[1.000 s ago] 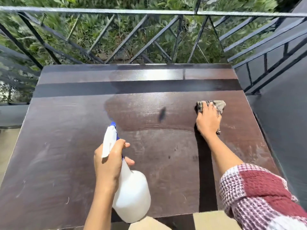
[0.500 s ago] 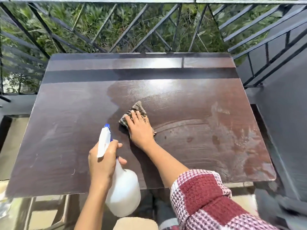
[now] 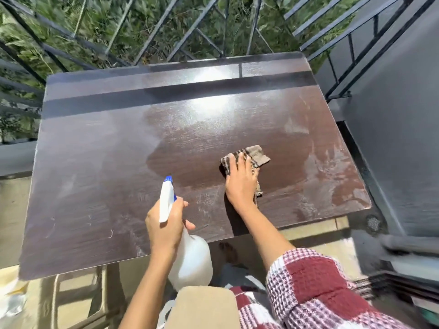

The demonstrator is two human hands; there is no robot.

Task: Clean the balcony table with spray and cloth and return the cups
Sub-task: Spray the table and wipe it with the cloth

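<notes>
The dark brown table [image 3: 99,181] fills the middle of the head view, with a wet darker patch at its centre and pale smears along the right side. My right hand [image 3: 241,184] presses flat on a brown checked cloth [image 3: 257,154] right of centre, near the front edge. My left hand [image 3: 166,226] grips the neck of a white spray bottle [image 3: 192,262] with a blue nozzle, held upright just over the table's front edge. No cups are in view.
A black metal railing [image 3: 166,27] runs behind the table and along the right, with green plants beyond it. A grey wall [image 3: 399,150] stands close on the right. Beige floor and a pale stool frame [image 3: 78,295] show under the front edge.
My right hand slid the cloth from the right side to the middle, then back toward the right. My left hand kept the spray bottle near the front edge. The view tilted.
</notes>
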